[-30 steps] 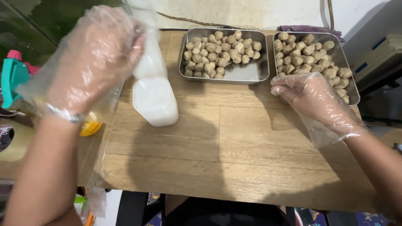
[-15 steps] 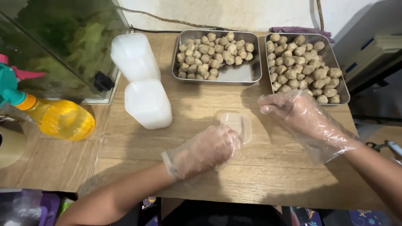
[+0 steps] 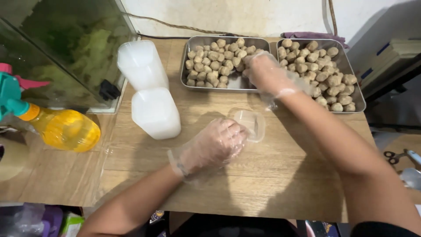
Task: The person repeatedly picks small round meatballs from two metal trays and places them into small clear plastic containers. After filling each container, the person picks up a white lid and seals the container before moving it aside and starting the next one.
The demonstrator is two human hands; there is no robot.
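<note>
On the tabletop (image 3: 272,175), the left hand (image 3: 215,145) pinches a small clear container (image 3: 251,124); farther off, the right hand (image 3: 263,72), fingers curled together, touches meatballs (image 3: 212,66) in the left tray (image 3: 228,85).

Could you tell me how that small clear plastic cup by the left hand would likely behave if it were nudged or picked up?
The cup looks thin and see-through, so it is probably very light and would slide easily on the smooth table. It appears empty, so a nudge might tip it. The left hand touches its side, perhaps steadying it; its thin walls probably flex if squeezed.
</note>
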